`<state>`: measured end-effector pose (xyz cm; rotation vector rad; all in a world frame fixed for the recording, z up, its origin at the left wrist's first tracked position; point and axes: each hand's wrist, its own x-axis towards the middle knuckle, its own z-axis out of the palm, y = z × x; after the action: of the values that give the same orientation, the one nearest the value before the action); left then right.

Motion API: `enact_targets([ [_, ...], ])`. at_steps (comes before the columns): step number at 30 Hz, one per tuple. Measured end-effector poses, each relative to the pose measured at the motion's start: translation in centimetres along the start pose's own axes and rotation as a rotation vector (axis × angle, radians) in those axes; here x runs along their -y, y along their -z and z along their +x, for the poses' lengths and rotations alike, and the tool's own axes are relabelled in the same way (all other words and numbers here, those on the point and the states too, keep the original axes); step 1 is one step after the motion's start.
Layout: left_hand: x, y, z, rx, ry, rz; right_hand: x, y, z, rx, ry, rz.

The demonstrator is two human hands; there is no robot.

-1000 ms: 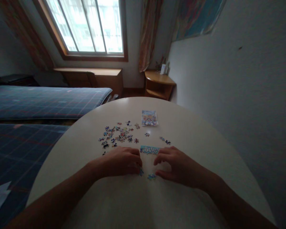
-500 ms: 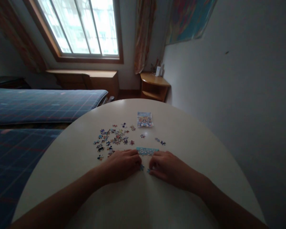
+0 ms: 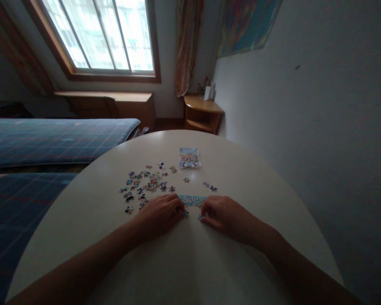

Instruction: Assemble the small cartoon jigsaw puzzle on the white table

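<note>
On the round white table point(image 3: 184, 258) lies a short joined strip of blue puzzle pieces point(image 3: 192, 200) with pale letters. My left hand point(image 3: 160, 213) rests just left of it, fingertips pinching a small blue piece point(image 3: 186, 214) at the strip's near edge. My right hand point(image 3: 220, 214) sits right of the strip, its fingertips on another small blue piece point(image 3: 200, 217). The two hands almost meet below the strip. A scatter of several loose colourful pieces point(image 3: 144, 186) lies beyond my left hand.
A small printed picture card point(image 3: 189, 158) lies farther back on the table, with two stray pieces point(image 3: 209, 186) to its right. Beds with blue plaid covers point(image 3: 51, 140) stand left of the table. A grey wall point(image 3: 305, 106) runs along the right.
Both hands have slid forward and closer together, up to the blue strip. The small blue pieces under the fingertips moved with them toward the strip's near edge.
</note>
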<state>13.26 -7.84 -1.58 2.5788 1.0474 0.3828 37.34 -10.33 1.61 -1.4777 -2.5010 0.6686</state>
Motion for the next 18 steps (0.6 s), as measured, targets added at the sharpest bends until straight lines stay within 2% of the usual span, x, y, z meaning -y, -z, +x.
enact_targets([
  [6, -0.59, -0.36, 0.29, -0.053, 0.109, -0.002, 0.09, -0.69, 0.27, -0.07, 0.05, -0.037],
  [18, -0.58, -0.58, 0.27, -0.073, 0.15, 0.087, 0.5, -0.93, 0.45, -0.085, 0.061, -0.084],
])
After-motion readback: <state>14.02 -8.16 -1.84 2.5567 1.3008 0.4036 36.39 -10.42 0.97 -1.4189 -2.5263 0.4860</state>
